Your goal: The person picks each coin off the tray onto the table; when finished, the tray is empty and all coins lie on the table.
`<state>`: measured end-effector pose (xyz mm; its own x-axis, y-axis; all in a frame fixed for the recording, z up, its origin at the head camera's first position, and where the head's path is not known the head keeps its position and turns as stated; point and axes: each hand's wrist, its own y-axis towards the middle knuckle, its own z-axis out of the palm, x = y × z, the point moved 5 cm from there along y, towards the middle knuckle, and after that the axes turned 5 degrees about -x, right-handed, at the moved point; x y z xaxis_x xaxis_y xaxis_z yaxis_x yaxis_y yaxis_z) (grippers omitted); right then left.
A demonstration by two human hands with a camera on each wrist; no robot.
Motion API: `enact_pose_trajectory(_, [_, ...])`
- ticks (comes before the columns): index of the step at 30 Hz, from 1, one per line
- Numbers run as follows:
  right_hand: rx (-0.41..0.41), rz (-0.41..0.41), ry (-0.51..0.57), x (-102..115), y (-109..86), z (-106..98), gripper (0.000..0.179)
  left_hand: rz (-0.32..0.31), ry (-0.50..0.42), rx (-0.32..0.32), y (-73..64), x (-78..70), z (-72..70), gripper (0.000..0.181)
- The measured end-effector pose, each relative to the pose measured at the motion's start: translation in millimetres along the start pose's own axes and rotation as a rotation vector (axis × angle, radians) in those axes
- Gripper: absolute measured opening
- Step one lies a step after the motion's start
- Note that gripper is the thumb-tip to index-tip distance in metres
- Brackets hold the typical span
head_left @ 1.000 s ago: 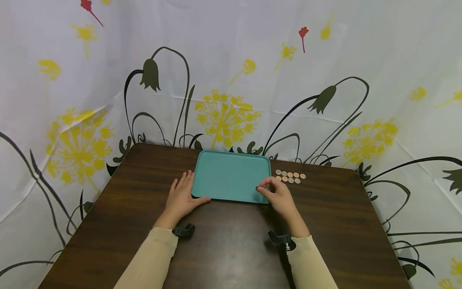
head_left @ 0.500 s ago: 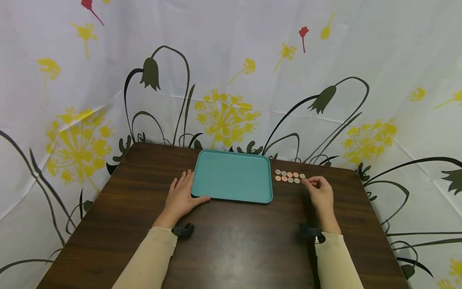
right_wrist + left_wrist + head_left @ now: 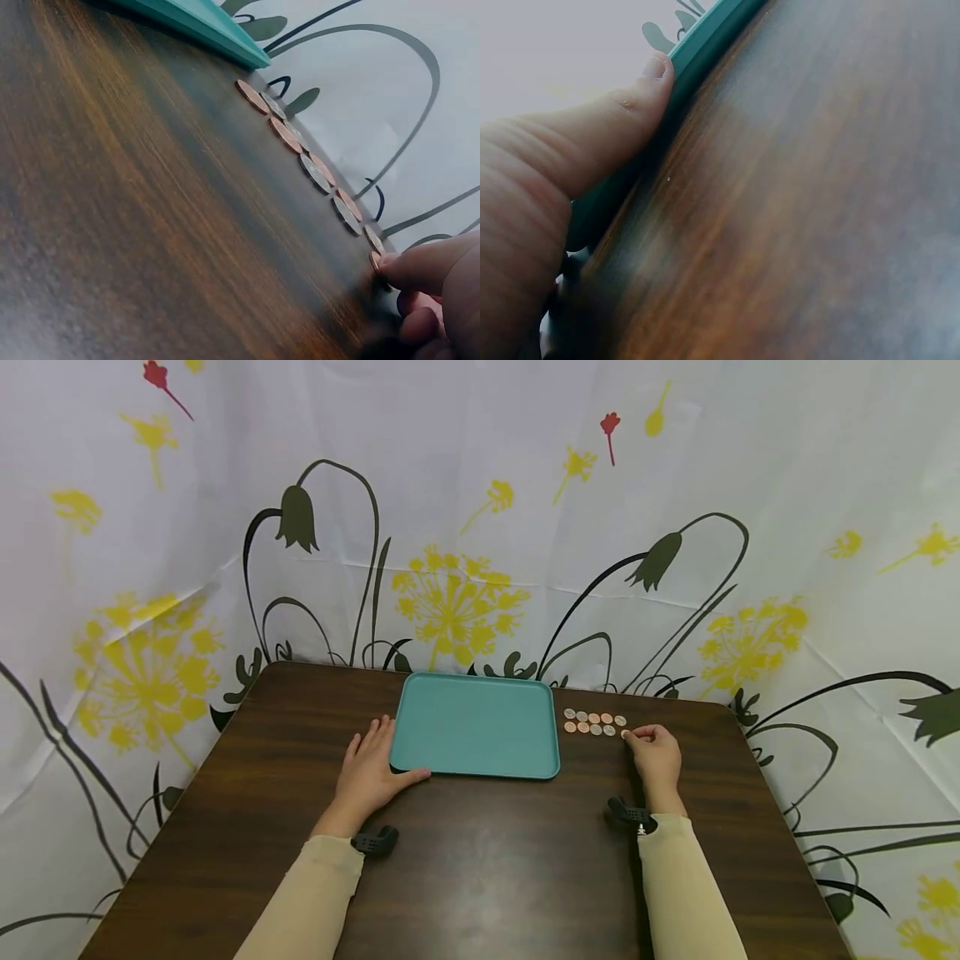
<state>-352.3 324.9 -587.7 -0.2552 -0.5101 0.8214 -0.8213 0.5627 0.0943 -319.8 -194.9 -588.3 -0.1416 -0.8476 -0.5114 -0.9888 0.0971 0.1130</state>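
Observation:
My right hand (image 3: 656, 758) is at the right end of two rows of coins, its thumb and finger on a copper-coloured coin (image 3: 376, 262) at the end of the near row. The fingers partly hide that coin, which sits at the table surface. Beside it, silver and copper coins (image 3: 595, 729) lie flat in two close rows. A shallow teal tray (image 3: 476, 727) stands left of the coins. My left hand (image 3: 369, 770) lies spread at the tray's near left corner, fingers along its left side. Its thumb (image 3: 641, 105) rests against the near edge.
A dark brown wooden table (image 3: 480, 860) carries everything. Behind it hangs a white cloth (image 3: 465, 460) printed with flowers. Dark bands (image 3: 630, 816) are strapped on both wrists, below light sleeves.
My right hand has moved right, from over the tray's right side to the end of the near row, carrying the coin there. The left hand keeps its place on the tray; the head view shifts slightly.

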Motion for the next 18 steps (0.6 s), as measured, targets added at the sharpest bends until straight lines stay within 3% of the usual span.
enact_pose_trajectory(18, [0.080,0.006,0.015,-8.5,-3.2,0.1,0.035,-0.009,0.003,-0.002,-6.2,0.1,8.1,0.126])
